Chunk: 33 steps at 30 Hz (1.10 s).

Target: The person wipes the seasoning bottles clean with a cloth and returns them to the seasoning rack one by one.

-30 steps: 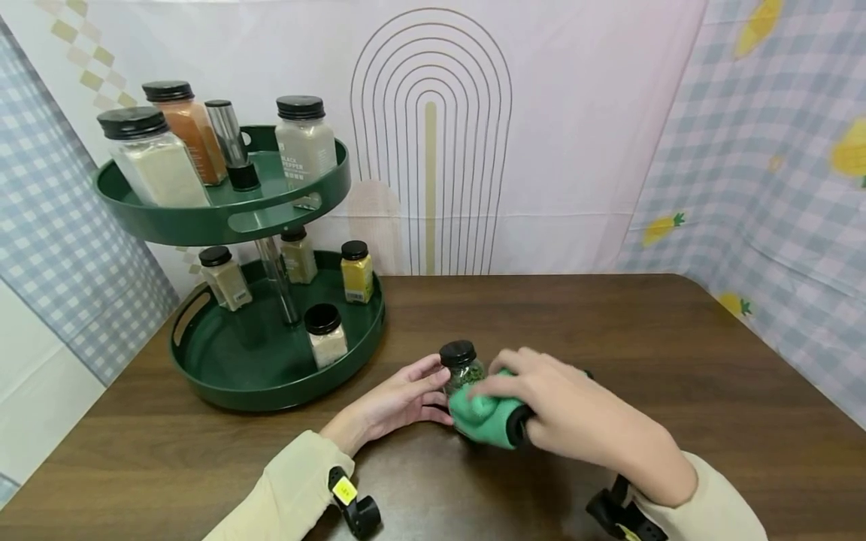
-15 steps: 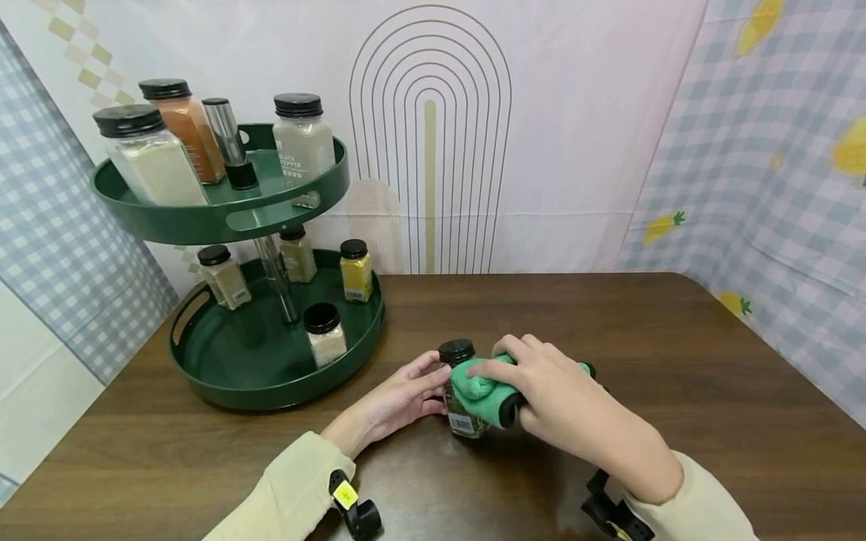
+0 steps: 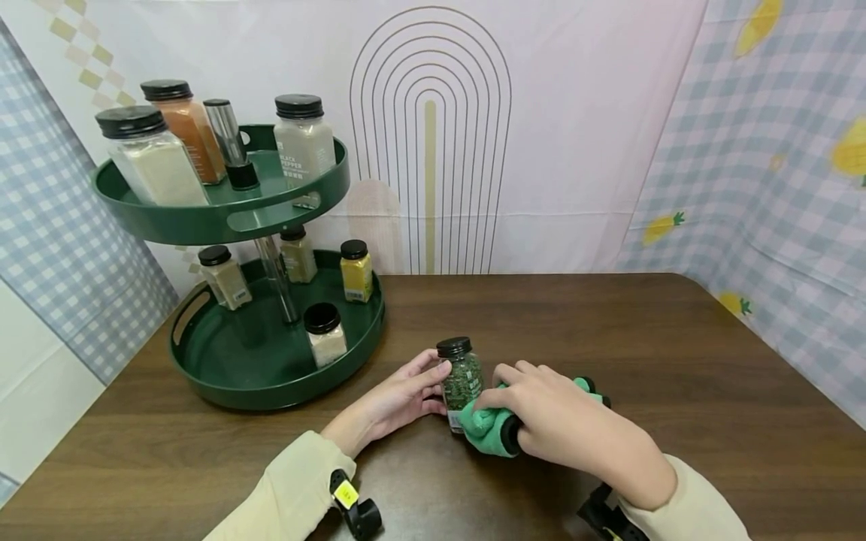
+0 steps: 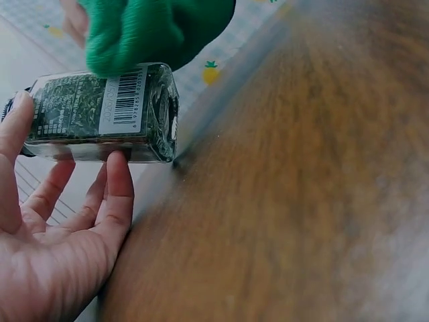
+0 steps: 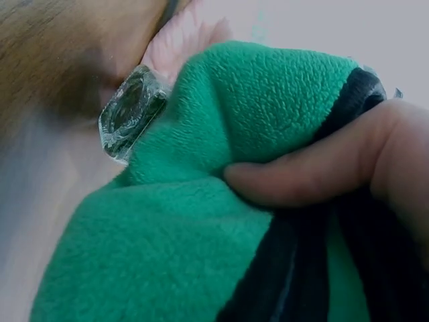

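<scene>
A clear jar (image 3: 463,378) of dried green herbs, with a black lid, is upright in the middle of the head view. My left hand (image 3: 399,397) holds its left side, thumb near the lid and fingers lower down. A barcode label (image 4: 125,100) shows near its base in the left wrist view. My right hand (image 3: 551,409) grips a bunched green cloth (image 3: 485,430) with black edging. The cloth touches the lower right part of the jar and hides it. Whether the jar's base rests on the table I cannot tell.
At the left stands a two-tier green tray (image 3: 271,397). Large jars, among them an orange one (image 3: 192,139), and a steel post top (image 3: 230,139) are on its upper tier. Small jars, including a yellow one (image 3: 356,276), stand on the lower tier. A patterned curtain (image 3: 568,135) hangs behind.
The cloth in my right hand went up the jar, then came back down and slightly right, uncovering the jar's upper part. My left hand stays nearly still on the jar.
</scene>
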Available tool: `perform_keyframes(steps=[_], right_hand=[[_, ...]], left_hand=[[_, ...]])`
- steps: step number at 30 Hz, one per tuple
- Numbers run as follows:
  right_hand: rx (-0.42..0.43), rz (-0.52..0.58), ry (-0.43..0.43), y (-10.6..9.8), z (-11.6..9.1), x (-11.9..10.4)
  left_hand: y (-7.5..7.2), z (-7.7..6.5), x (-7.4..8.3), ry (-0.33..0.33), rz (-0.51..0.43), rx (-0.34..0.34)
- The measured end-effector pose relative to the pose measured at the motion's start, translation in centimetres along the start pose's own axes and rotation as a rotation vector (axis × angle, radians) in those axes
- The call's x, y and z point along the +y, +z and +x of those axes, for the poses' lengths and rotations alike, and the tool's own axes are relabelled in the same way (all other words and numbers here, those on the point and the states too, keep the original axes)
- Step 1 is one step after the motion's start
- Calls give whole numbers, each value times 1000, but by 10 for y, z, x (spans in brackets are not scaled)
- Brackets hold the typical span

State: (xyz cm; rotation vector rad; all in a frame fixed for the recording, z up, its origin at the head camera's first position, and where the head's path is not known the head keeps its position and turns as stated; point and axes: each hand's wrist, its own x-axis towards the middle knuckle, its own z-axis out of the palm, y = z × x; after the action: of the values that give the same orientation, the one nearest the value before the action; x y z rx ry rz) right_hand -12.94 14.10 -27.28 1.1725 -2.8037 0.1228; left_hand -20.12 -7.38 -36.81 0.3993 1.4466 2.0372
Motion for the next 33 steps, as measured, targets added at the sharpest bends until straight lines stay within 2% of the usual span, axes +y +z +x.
perform_keyframes(steps=[6, 9, 11, 13, 17, 20, 22, 27, 33], right_hand=[[-194, 65, 23, 2, -1, 0], [-231, 84, -5, 1, -2, -2], [-186, 80, -32, -2, -3, -2], [-82, 65, -42, -7, -4, -2], [140, 13, 25, -11, -2, 2], [196, -1, 64, -6, 2, 5], [177, 4, 67, -2, 4, 7], [63, 45, 40, 8, 8, 5], [-66, 52, 33, 12, 6, 2]], left_hand=[[0, -1, -1, 1, 8, 6], [0, -2, -1, -2, 8, 9], [0, -2, -1, -1, 4, 4], [-1, -1, -1, 2, 2, -12], [-1, -1, 0, -9, 15, -28], [-1, -1, -1, -20, 29, -28], [-1, 0, -1, -20, 28, -17], [-1, 2, -1, -29, 2, 11], [-2, 3, -2, -35, -1, 14]])
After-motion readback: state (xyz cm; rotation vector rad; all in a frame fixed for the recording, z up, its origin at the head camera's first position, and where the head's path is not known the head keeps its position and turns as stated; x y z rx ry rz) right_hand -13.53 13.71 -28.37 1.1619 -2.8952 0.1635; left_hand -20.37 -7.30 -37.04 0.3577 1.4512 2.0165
